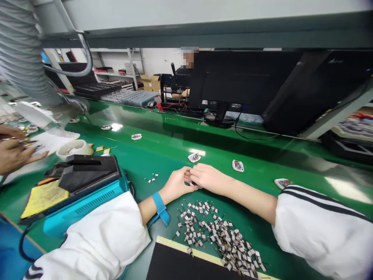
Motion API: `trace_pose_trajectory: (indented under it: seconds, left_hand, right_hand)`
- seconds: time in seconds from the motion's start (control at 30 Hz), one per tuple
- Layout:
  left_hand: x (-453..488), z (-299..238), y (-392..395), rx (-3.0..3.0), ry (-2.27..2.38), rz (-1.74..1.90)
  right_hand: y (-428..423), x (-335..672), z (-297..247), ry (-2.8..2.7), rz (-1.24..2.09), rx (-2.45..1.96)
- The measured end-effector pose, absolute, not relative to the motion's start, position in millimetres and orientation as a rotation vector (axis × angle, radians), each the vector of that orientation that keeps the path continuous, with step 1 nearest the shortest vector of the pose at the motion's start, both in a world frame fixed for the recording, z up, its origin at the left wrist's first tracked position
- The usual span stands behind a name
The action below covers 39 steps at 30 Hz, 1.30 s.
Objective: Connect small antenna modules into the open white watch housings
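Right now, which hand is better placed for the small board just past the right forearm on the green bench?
Probably the right hand: the small board lies just beyond its forearm on the green bench. The left hand, with the blue wrist strap, sits farther off, with the right hand between.

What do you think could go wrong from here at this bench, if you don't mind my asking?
The loose parts lie just below the left hand and right hand, so the left sleeve or wrist strap might scatter them. The small piece held where the hands meet could also slip onto the green bench and get lost among them.
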State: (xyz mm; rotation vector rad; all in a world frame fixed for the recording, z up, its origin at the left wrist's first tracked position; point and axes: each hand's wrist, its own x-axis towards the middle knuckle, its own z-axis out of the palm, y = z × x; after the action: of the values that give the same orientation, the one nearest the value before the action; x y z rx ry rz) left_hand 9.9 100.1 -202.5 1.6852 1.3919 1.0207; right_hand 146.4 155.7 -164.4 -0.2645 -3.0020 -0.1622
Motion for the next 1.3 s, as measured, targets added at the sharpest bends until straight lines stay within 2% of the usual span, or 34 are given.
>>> trace_pose_trajectory:
  seconds: [0.17, 0.33, 0.5, 0.7, 0.9, 1.07, 1.3]
  left_hand:
    - [3.9, -195.7, 105.2, 1.735, 1.509, 1.062]
    - [-26.8, -186.3, 147.4, 1.648, 1.965, 1.254]
    - [-48.4, -194.6, 190.3, 1.642, 2.179, 1.108]
    - [-36.5, -171.7, 160.3, 1.874, 2.087, 0.997]
    - [-7.2, -156.1, 72.6, 2.202, 1.507, 0.549]
    - [2.8, -172.2, 55.4, 2.247, 1.488, 0.415]
    - [-3.1, -171.9, 57.0, 2.298, 1.506, 0.352]
  right_hand:
    - [183.2, 159.0, -161.2, -2.939, 0.004, -0.321]
    - [245.2, 154.9, -175.7, -2.766, 0.133, -0.613]
    - [266.3, 141.4, -184.0, -2.876, 0.324, -0.576]
    - [251.4, 144.4, -173.5, -2.783, 0.426, -0.814]
    - [197.1, 166.6, -175.5, -2.666, 0.509, -0.93]
    - [154.2, 176.3, -189.2, -2.606, 0.614, -0.952]
    - [152.5, 181.8, -194.4, -2.498, 0.668, -0.976]
